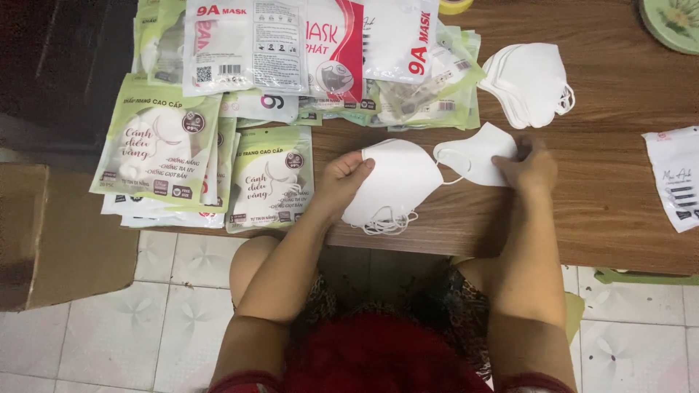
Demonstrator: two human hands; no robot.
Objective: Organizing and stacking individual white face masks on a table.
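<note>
1. The brown wooden table [619,109] carries everything: green and white plastic mask packets [156,142] are at my left, and a loose pile of white folded masks [530,81] lies beyond my right hand.
2. My left hand [342,182] grasps a stack of white folded fabric masks [397,185] at the table's near edge, with their thin ear loops hanging out below.
3. My right hand [528,166] pinches a single white mask [473,156] flat on the wood, just beside the stack.
4. I think I should line up the edges carefully, so the loops do not tangle.
</note>
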